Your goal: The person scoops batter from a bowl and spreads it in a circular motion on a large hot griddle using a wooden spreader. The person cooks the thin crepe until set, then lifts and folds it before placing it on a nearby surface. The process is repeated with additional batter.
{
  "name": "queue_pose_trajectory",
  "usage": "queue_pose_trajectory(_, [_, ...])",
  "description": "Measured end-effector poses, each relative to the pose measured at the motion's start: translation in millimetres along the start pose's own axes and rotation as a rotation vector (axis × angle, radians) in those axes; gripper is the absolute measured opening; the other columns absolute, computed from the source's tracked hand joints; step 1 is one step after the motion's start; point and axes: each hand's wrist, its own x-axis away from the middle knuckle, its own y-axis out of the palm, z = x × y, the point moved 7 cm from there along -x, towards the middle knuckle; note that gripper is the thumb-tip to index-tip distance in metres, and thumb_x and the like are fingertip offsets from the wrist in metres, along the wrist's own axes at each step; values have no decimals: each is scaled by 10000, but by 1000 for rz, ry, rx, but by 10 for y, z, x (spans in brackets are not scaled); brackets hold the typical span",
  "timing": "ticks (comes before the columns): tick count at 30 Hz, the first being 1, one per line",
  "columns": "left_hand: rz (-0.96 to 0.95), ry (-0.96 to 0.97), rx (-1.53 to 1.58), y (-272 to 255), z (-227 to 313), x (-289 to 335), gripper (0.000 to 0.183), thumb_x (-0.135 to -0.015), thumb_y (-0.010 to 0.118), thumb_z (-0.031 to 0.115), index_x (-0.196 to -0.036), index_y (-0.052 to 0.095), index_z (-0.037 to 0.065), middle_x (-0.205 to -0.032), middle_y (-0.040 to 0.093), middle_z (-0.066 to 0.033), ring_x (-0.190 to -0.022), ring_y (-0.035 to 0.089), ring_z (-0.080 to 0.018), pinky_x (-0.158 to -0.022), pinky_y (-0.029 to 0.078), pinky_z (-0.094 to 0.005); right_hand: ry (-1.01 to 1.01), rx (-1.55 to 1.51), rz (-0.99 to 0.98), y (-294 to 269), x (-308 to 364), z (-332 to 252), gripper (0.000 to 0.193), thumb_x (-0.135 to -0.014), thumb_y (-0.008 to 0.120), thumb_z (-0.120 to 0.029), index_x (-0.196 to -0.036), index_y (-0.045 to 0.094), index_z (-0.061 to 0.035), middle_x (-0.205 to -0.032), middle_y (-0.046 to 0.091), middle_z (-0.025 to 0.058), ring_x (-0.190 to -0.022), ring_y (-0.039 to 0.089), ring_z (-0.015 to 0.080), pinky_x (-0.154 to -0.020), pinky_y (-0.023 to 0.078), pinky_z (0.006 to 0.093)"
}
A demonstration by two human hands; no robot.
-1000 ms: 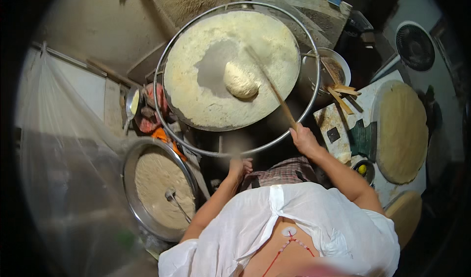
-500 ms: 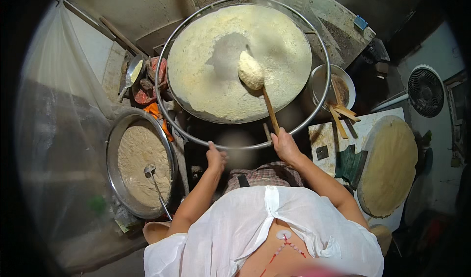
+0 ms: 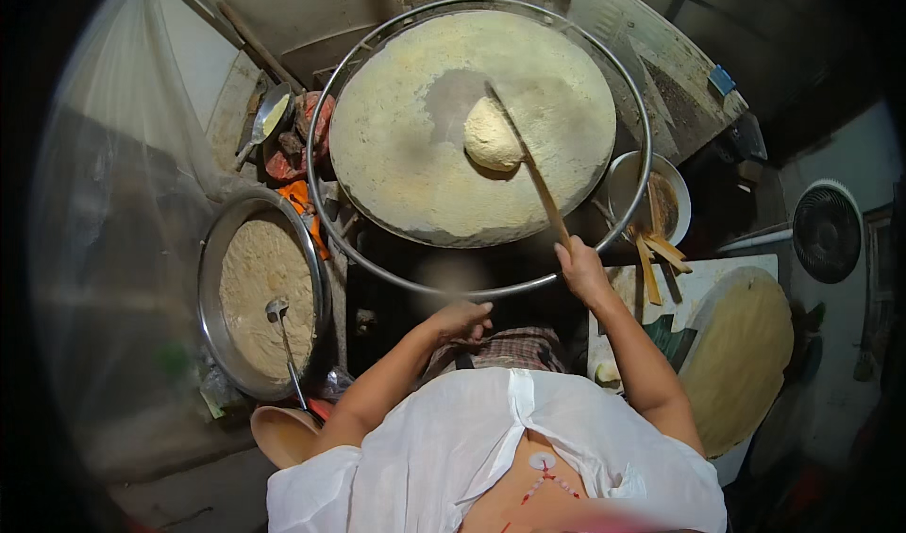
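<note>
My right hand (image 3: 582,267) is closed around the handle of a long wooden spreader (image 3: 542,186) near the front right of a metal ring. The blade lies along a pale lump of batter (image 3: 494,136) on a wide round griddle (image 3: 457,101). A thin cream-coloured layer covers most of the griddle, leaving a grey bare patch left of the lump. My left hand (image 3: 461,321) holds nothing visible; its fingers are loosely curled just below the front of the ring (image 3: 427,286).
Left stands a steel basin (image 3: 209,292) of batter with a ladle (image 3: 286,339) in it. A metal scoop (image 3: 267,122) lies by red bags. Right are a bowl (image 3: 676,186), wooden sticks (image 3: 651,273), stacked round flatbreads (image 3: 746,344) and a fan (image 3: 827,231).
My right hand has moved right, and the spreader now slants along the lump's right side. My left hand has left the ring's edge, moving right and toward my body. The whole view has shifted slightly.
</note>
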Motion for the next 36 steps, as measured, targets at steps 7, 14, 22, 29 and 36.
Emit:
queue_pose_trajectory(7, [924, 269, 639, -1010, -229, 313, 721, -945, 272, 610, -456, 377, 90, -392, 422, -89, -325, 433, -210, -329, 355, -316, -15, 10, -7, 354, -166, -119, 303, -923, 531, -283, -888, 492, 15, -784, 594, 319, -796, 566, 514, -680, 458, 556])
queue_pose_trajectory(14, [293, 5, 192, 37, -57, -98, 802, -957, 210, 604, -815, 604, -81, -473, 504, -93, -409, 510, -208, -413, 441, -321, 35, -74, 76, 311, -129, 6, 307, -921, 534, -278, -878, 484, 22, -767, 589, 320, -786, 564, 514, -682, 452, 552])
queue_pose_trajectory(22, [-83, 89, -317, 93, 304, 199, 451, -953, 494, 437, -895, 615, 7, -650, 558, -31, -510, 449, -99, -466, 363, -243, -71, 50, 61, -164, -446, -150, 295, -904, 520, -258, -905, 563, 33, -845, 589, 319, -845, 566, 488, -705, 457, 512])
queue_pose_trajectory(29, [776, 208, 264, -2036, -615, 1398, 390, -931, 495, 375, -822, 596, 15, -534, 557, -72, -380, 491, -146, -354, 365, -268, 26, 6, 62, 574, -219, -481, 339, -909, 510, -293, -888, 540, 44, -874, 602, 324, -863, 576, 502, -760, 470, 531])
queue_pose_trajectory(36, [1436, -386, -884, -3119, -2005, 2834, 291, -892, 507, 216, -1041, 617, -9, -1035, 633, -215, -1028, 569, -379, -866, 465, -456, 177, 69, 212, 196, -287, -157, 325, -912, 503, -284, -896, 557, 36, -875, 617, 301, -861, 592, 465, -759, 478, 520])
